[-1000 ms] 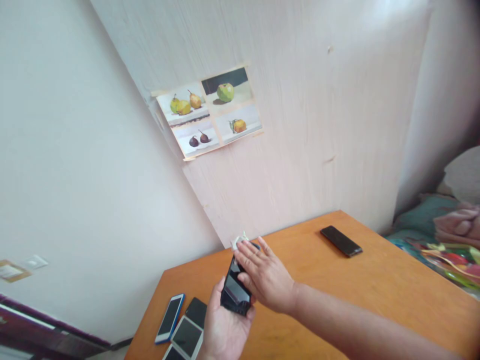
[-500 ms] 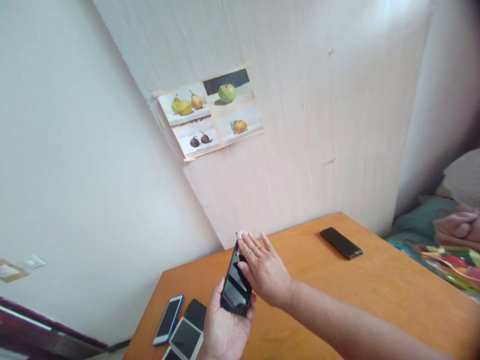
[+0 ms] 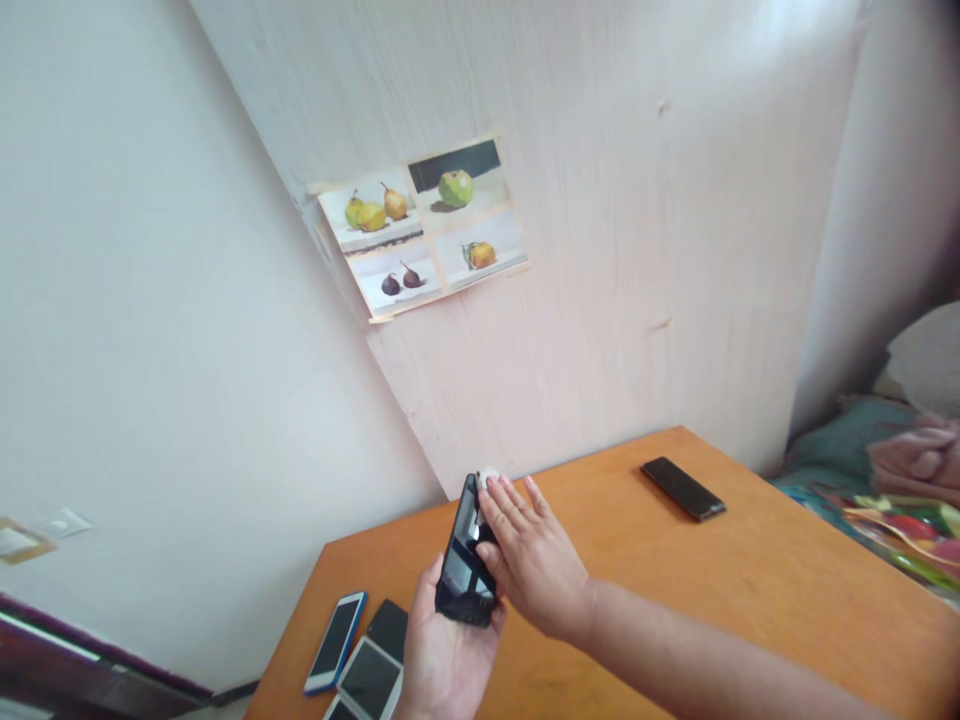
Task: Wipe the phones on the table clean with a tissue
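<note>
My left hand (image 3: 454,655) holds a black smartphone (image 3: 463,570) from below, with the thumb on its left edge and fingers curled round the right. The phone tilts upward, and its glossy screen shows reflections. Over the upper right of that screen lies my right hand (image 3: 536,560), fingers nearly straight and pressed down. A small white wad (image 3: 487,478), perhaps tissue or a cotton pad, sticks out beyond the right fingertips. Most of it is hidden under the fingers.
On the orange-brown table (image 3: 637,600), a dark phone (image 3: 682,488) lies at the far right. At the left lie a blue-edged white phone (image 3: 335,642), a black phone (image 3: 388,628) and a white-framed phone (image 3: 370,678), partly behind my left hand. A fruit picture sheet (image 3: 427,230) hangs on the board behind.
The phone in my left hand has tilted and shifted slightly left. My right hand with the white wad has moved a little right and down, towards the phone's right edge.
</note>
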Motion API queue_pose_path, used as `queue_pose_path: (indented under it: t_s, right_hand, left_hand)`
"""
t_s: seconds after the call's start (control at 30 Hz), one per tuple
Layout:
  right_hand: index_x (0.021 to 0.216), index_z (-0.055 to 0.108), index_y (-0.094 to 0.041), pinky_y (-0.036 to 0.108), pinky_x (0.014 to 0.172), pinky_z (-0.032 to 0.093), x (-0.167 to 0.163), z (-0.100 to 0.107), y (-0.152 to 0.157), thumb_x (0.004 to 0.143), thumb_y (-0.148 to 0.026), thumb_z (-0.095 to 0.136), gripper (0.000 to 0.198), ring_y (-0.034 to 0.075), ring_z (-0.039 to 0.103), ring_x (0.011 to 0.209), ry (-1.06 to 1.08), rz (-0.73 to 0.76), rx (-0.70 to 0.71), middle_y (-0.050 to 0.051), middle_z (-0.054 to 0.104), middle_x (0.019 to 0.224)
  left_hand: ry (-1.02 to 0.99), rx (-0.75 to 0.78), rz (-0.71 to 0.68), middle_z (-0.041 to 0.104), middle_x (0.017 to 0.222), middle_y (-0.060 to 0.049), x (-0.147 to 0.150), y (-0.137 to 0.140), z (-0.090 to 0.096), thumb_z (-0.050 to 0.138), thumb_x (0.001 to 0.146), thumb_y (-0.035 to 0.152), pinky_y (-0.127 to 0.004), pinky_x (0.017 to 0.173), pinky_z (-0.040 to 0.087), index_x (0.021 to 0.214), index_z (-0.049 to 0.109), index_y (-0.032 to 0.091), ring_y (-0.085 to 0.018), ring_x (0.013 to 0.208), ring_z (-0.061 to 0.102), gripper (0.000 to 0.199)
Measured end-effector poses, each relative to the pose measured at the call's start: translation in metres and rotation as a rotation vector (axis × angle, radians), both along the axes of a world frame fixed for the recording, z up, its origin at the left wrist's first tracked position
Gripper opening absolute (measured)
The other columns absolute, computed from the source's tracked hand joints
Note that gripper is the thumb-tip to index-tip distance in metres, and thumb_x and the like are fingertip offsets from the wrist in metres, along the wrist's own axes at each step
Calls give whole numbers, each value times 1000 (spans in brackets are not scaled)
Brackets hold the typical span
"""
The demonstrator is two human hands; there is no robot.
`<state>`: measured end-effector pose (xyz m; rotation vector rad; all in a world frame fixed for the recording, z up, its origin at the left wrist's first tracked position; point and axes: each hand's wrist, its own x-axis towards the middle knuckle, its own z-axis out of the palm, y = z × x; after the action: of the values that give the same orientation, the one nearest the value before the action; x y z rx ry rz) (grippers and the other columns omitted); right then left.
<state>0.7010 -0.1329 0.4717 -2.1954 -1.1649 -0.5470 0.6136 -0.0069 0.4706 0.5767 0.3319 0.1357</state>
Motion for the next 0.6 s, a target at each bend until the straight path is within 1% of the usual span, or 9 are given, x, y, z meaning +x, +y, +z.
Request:
queue_pose_path:
  t_s: [0.03, 0.13, 0.2, 0.27, 0.37, 0.43, 0.5, 0.53, 0.6]
  right_hand:
    - [150, 36, -12, 52, 122, 13, -6, -4, -1, 98, -33, 47, 58, 28, 23, 148, -25, 47, -15, 16, 31, 156]
    - [152, 34, -12, 49, 123, 13, -29, -19, -2, 98, -38, 47, 62, 27, 22, 148, -140, 277, -73, 14, 32, 156]
    - [153, 32, -13, 49, 124, 11, -31, -19, -2, 100, -40, 43, 60, 26, 22, 148, -166, 349, -85, 11, 33, 156]
    - [153, 31, -15, 50, 124, 10, -19, -9, 1, 101, -38, 41, 58, 25, 22, 148, -125, 284, -60, 11, 32, 157]
    - [152, 33, -14, 53, 123, 12, 8, 7, 5, 101, -35, 40, 56, 26, 23, 148, -31, 80, -4, 14, 33, 156]
    - [152, 34, -12, 53, 122, 13, 12, 6, 5, 101, -34, 42, 56, 28, 23, 148, -12, 5, 8, 15, 32, 156]
    - [152, 33, -11, 52, 123, 13, 0, -6, 4, 98, -32, 46, 59, 28, 21, 148, -52, 38, -8, 15, 30, 157]
    - [152, 33, -10, 52, 123, 12, -9, -12, 2, 97, -32, 48, 61, 28, 20, 148, -89, 88, -20, 15, 29, 157]
    - [153, 31, -11, 50, 124, 10, -25, -22, 1, 98, -36, 48, 63, 27, 20, 149, -173, 246, -63, 13, 29, 157]
  left_hand:
    - [-4, -5, 6, 73, 107, -8, 0, 2, -1, 54, 93, 34, -28, 71, 53, 123, 65, 21, -18, 84, 70, 35]
    - [71, -34, 1, 73, 108, -12, 0, 8, -6, 53, 93, 39, -30, 82, 54, 118, 68, 16, -21, 96, 70, 37]
    - [121, -47, 7, 73, 107, -13, 0, 8, -7, 53, 93, 39, -30, 85, 54, 113, 70, 14, -21, 99, 69, 36]
    - [87, -43, 47, 73, 106, -9, 0, 4, -5, 53, 94, 34, -28, 82, 54, 114, 69, 17, -18, 95, 69, 31]
    - [14, -6, 37, 74, 103, -6, 0, -2, 2, 54, 93, 30, -28, 71, 53, 114, 68, 22, -17, 84, 69, 27]
    - [10, 11, 9, 74, 103, -7, -1, -2, 4, 55, 92, 31, -29, 68, 52, 114, 68, 21, -18, 81, 69, 28]
    - [4, 3, 31, 73, 107, -9, -1, 2, 2, 55, 92, 32, -29, 72, 53, 116, 68, 20, -18, 86, 69, 30]
    - [12, -9, 51, 73, 109, -9, -1, 5, 1, 54, 93, 33, -29, 75, 53, 115, 69, 19, -18, 90, 69, 30]
    - [65, -38, 62, 73, 109, -11, -1, 8, -4, 54, 93, 35, -29, 82, 53, 110, 71, 16, -20, 98, 69, 31]
